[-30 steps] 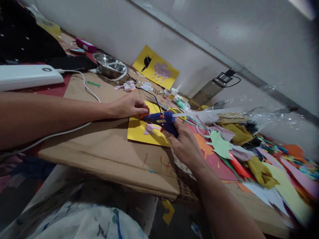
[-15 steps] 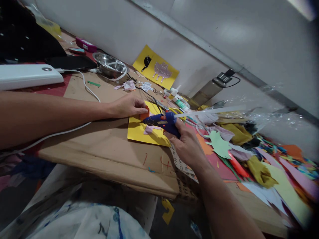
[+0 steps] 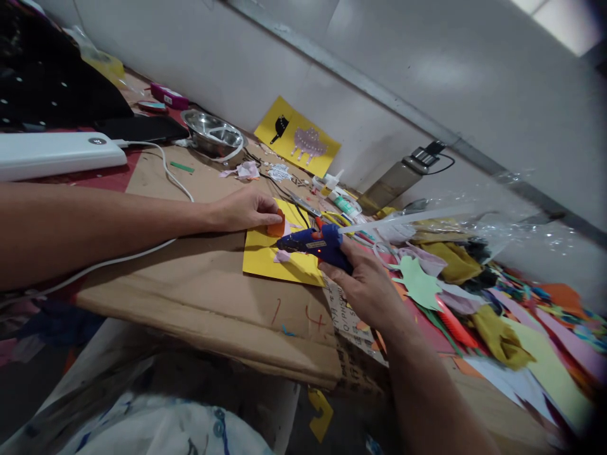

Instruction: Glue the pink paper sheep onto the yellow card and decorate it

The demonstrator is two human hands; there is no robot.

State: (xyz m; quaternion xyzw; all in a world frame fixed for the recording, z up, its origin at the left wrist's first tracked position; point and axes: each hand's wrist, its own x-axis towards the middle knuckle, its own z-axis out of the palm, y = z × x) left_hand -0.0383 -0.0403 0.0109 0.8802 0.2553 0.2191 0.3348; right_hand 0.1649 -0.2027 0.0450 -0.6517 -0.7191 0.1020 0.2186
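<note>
My right hand point(image 3: 363, 275) is wrapped round the handle of a blue hot glue gun point(image 3: 315, 245), which has a long translucent glue stick point(image 3: 393, 221) sticking out of its back. Its nozzle points left over a yellow card point(image 3: 260, 262) lying on cardboard. Between thumb and fingers, my left hand point(image 3: 251, 207) pinches a small orange paper piece point(image 3: 275, 224) over the card's upper left part. Pale pink paper point(image 3: 282, 256) lies on the card, partly covered by the glue gun. Whether the nozzle touches the card or the orange paper I cannot tell.
Behind the card are a steel bowl point(image 3: 213, 134), scissors point(image 3: 303, 202) and glue bottles point(image 3: 346, 205). A decorated yellow card point(image 3: 298, 136) and a water bottle point(image 3: 396, 180) lean on the wall. A white cable point(image 3: 165, 167) passes under my left arm. Paper and cloth scraps point(image 3: 420, 281) crowd the right.
The glue gun's nozzle has shifted slightly right, away from the orange paper, and the gun sits a little further right. My left hand still pinches the orange paper. The view has tilted slightly.
</note>
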